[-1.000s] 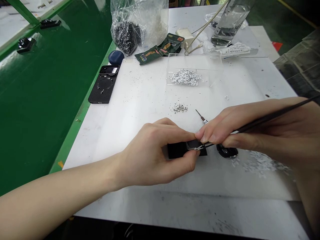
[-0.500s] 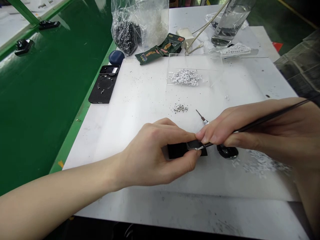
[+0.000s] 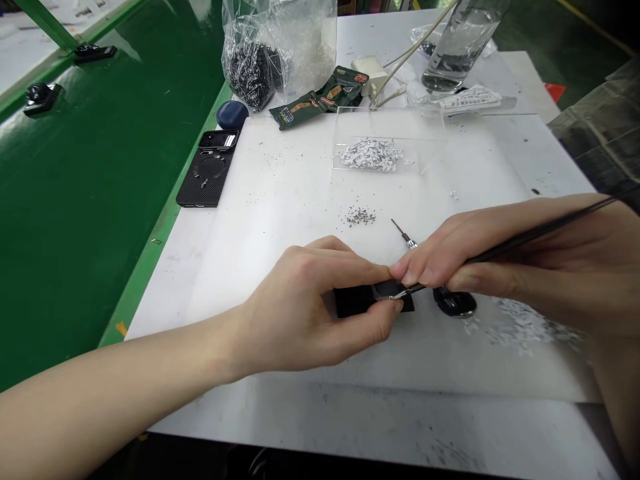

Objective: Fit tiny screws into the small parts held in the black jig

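My left hand (image 3: 310, 307) pinches a small black part (image 3: 387, 289) between thumb and forefinger, over a flat black block (image 3: 353, 301) on the white work sheet. My right hand (image 3: 505, 260) is closed on long black tweezers (image 3: 520, 240). Their tips meet the part at my left fingertips. Just right of the block lies a small black oval piece (image 3: 455, 305), under my right fingers. A thin screwdriver bit (image 3: 403, 233) rests behind my right fingertips.
A clear tray (image 3: 430, 137) with several white bits, a pile of tiny grey screws (image 3: 360, 216) and scattered white bits (image 3: 525, 327) lie on the sheet. A black phone (image 3: 207, 170), plastic bags (image 3: 275, 47), green packets (image 3: 320, 97) and a water bottle (image 3: 460, 40) stand behind. A green conveyor (image 3: 90, 173) runs left.
Both hands stay almost still. The black pieces on the green conveyor have drifted slightly to the left.
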Demonstrator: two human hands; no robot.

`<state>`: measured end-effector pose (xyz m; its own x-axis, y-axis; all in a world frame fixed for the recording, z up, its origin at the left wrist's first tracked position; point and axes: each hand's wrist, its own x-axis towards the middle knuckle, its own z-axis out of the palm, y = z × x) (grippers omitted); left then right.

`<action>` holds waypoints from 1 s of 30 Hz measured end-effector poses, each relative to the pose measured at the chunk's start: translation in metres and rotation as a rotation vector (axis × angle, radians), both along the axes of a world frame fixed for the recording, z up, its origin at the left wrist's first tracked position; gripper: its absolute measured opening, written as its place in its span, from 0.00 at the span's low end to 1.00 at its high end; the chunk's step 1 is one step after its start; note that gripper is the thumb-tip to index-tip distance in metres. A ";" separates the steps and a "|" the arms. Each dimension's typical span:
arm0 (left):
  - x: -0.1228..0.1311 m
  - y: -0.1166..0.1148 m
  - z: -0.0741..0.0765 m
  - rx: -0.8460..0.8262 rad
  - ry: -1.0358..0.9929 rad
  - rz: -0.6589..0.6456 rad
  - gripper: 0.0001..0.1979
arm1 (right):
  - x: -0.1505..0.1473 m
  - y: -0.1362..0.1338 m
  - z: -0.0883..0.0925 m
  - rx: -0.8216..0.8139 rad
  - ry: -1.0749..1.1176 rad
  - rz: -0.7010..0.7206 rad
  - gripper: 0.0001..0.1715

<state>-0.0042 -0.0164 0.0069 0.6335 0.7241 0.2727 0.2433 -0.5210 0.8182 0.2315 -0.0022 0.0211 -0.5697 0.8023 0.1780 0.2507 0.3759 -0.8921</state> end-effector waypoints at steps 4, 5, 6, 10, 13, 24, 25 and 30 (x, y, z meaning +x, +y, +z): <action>0.000 0.000 0.000 -0.013 0.010 0.008 0.06 | 0.000 -0.001 0.001 0.011 -0.021 -0.007 0.10; -0.001 0.000 0.000 -0.013 0.012 0.009 0.06 | 0.000 -0.001 0.001 0.011 -0.019 -0.009 0.10; -0.001 0.000 0.000 -0.014 0.015 0.007 0.06 | 0.000 -0.001 0.001 0.007 -0.018 -0.007 0.09; -0.002 -0.001 0.000 -0.014 0.026 0.001 0.06 | -0.002 0.000 0.000 -0.020 0.007 0.019 0.10; -0.002 -0.001 0.000 -0.004 0.021 -0.007 0.07 | -0.001 0.000 0.001 -0.020 0.012 0.039 0.10; -0.003 0.000 0.002 -0.005 0.017 -0.006 0.06 | -0.003 -0.001 0.004 -0.001 0.013 0.024 0.09; -0.003 0.000 0.001 0.000 0.019 0.002 0.05 | -0.004 -0.001 0.003 0.010 0.051 -0.030 0.07; -0.002 -0.002 -0.001 0.009 0.012 0.015 0.06 | -0.015 0.005 -0.012 0.166 0.083 -0.561 0.04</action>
<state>-0.0065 -0.0186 0.0055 0.6259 0.7310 0.2717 0.2606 -0.5244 0.8106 0.2169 0.0029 0.0095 -0.0453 0.9345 0.3530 0.3838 0.3425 -0.8575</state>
